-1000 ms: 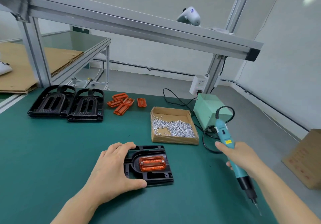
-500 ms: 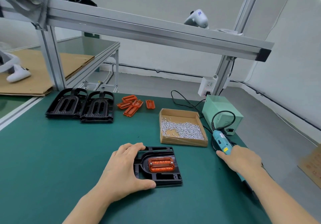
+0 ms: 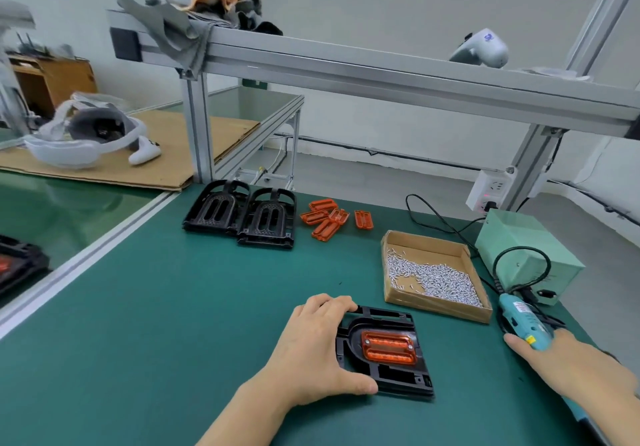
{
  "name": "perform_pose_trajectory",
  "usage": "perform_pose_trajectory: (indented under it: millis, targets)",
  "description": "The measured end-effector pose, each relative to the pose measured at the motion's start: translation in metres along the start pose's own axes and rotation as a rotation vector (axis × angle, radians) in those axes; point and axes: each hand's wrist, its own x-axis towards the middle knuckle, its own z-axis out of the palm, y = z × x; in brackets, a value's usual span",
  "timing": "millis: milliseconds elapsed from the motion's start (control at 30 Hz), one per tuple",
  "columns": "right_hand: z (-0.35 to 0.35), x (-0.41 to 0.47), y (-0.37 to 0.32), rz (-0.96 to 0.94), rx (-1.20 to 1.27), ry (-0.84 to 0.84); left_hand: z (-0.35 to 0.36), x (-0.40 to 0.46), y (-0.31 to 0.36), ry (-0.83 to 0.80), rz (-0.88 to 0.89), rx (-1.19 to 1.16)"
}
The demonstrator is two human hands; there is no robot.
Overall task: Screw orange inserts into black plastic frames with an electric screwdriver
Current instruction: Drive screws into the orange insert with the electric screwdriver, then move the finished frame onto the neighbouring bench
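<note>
Head view: the left hand (image 3: 311, 352) takes the near black frame (image 3: 384, 376) in a curled grip, thumb at its front edge, an orange insert (image 3: 388, 347) seated inside. The right hand (image 3: 575, 366) wraps its grip round the teal electric screwdriver (image 3: 521, 319). Between them on the green table (image 3: 156, 324), a cardboard box (image 3: 433, 307) holds silver screws (image 3: 433, 281).

Small assembly workshop, one bench station.

A green-matted counter (image 3: 173, 307) sits under an aluminium-profile frame (image 3: 381, 75) with a power strip (image 3: 490, 189); beyond the fingers (image 3: 332, 303) lie a carton of screws (image 3: 433, 274), stacked black frames (image 3: 242, 215), loose orange inserts (image 3: 325, 219) and the screwdriver's supply box (image 3: 526, 255).
</note>
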Motion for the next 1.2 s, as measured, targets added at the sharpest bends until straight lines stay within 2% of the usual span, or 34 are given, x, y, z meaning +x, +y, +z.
perform_pose_trajectory:
  millis: [200, 500, 600, 667, 767, 833, 900, 1000, 1100, 1200]
  targets:
    - [0.011, 0.004, 0.007, -0.017, 0.161, 0.079, 0.0, 0.0, -0.002, 0.024, 0.044, 0.02]
    - [0.008, 0.004, 0.01, -0.081, 0.046, 0.064, 0.001, 0.001, -0.003, 0.045, 0.08, 0.066]
    - [0.002, -0.004, 0.003, -0.043, 0.023, 0.151, 0.002, 0.001, -0.003, 0.044, 0.096, 0.092]
    - [-0.005, -0.014, -0.008, -0.083, 0.029, 0.243, 0.002, 0.001, -0.003, 0.05, 0.104, 0.102]
    - [-0.016, -0.035, -0.028, -0.276, 0.173, 0.427, 0.002, 0.002, -0.004, 0.059, 0.109, 0.106]
    - [-0.019, -0.051, -0.044, -0.486, 0.282, 0.459, 0.002, 0.001, -0.004, 0.063, 0.108, 0.106]
    - [-0.019, -0.065, -0.06, -0.689, 0.365, 0.363, 0.001, 0.001, -0.003, 0.067, 0.11, 0.108]
    - [-0.014, -0.079, -0.081, -0.898, 0.31, 0.221, -0.002, 0.0, -0.003, 0.066, 0.12, 0.099]
    - [-0.007, -0.085, -0.102, -1.01, 0.305, 0.144, -0.007, 0.0, -0.005, 0.052, 0.138, 0.095]
    - [0.0, -0.086, -0.118, -1.044, 0.294, 0.128, -0.014, 0.0, -0.011, 0.076, 0.117, 0.112]
